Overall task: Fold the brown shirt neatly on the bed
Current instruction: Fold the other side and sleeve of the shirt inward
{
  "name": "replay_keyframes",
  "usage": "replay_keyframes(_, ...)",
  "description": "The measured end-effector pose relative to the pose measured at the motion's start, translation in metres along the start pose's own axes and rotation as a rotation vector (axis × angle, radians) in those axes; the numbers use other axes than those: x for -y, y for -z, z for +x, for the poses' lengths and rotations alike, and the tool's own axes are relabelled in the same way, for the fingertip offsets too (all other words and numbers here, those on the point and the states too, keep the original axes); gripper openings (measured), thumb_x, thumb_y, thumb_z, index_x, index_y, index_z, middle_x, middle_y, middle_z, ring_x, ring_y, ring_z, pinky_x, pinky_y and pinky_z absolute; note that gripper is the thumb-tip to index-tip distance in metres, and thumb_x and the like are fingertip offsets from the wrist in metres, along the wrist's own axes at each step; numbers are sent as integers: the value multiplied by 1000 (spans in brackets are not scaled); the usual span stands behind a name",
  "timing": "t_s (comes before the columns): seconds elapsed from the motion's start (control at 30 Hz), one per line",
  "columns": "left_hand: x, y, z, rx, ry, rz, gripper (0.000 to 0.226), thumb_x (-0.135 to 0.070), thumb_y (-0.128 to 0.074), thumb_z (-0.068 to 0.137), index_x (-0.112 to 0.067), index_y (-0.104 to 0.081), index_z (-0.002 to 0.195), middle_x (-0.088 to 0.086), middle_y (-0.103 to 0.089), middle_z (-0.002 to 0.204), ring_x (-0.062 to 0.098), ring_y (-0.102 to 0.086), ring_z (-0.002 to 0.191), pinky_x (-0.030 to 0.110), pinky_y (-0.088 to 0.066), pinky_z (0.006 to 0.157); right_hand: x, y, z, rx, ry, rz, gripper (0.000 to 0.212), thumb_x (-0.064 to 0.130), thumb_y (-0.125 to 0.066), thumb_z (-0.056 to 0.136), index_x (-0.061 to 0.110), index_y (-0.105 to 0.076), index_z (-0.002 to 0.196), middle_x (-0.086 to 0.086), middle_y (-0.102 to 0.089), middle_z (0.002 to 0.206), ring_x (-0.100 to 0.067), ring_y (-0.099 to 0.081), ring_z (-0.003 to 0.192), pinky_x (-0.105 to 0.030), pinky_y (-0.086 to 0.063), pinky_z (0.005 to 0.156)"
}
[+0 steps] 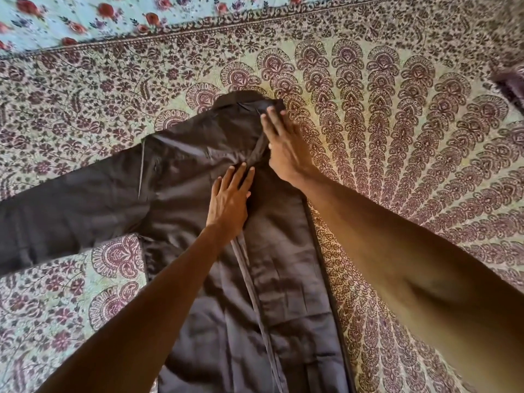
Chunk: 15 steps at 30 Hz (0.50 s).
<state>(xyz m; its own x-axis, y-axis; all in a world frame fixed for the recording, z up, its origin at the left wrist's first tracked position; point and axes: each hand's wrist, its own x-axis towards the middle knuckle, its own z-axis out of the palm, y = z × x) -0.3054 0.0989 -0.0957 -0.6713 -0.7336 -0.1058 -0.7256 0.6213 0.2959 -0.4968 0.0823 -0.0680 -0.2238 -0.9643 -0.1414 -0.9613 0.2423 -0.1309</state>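
The brown shirt (181,177) lies flat on the bed, collar toward the far side and hem toward me. Its right side is folded inward over the body, giving a straight edge on the right. One sleeve stretches out to the left edge of the view. My left hand (231,198) lies flat on the middle of the shirt, fingers straight and pointing up along the folded seam. My right hand (283,143) presses flat on the folded edge near the collar, fingers straight, partly on the bedspread.
The bedspread (397,137) is green with a dark maroon paisley and floral print and covers the whole bed. A light blue cloth with red roses (85,21) lies beyond its far border. A dark object (510,86) shows at the right edge.
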Motion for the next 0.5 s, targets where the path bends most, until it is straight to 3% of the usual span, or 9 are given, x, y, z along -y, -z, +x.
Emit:
replay_keyframes(0.07,1,-6,-1,-3,5,-25,59,-15,-42,99,-20,-18,153,3,-17,160,26,-12,148,47,-18,118,-5,-10,9,120,39,-20,66,26,-40,100,13,-8,156,-3,0,165,-28,-2,151,-47,-10,121)
replay_keyframes(0.13,3,-11,-2,-3,7,-55,61,-14,-38,99,-21,-12,154,3,-9,162,25,-5,149,47,-12,120,-16,-17,17,197,-53,52,64,37,-31,103,14,-4,156,-2,2,165,-29,0,151,-48,-10,120)
replay_keyframes(0.3,7,-15,2,28,1,-58,63,-17,-34,100,-26,-3,154,3,2,162,25,3,150,47,-4,120,-33,-17,26,250,-87,-15,67,48,-25,102,21,5,156,4,10,164,-30,5,150,-54,-9,119)
replay_keyframes(0.5,8,6,12,204,-22,-48,65,-15,-43,97,-26,-10,153,7,2,162,31,-1,149,52,-9,119,4,-4,-34,2,-252,57,64,36,-38,101,9,-14,155,-10,-7,164,-34,-10,150,-49,-17,120)
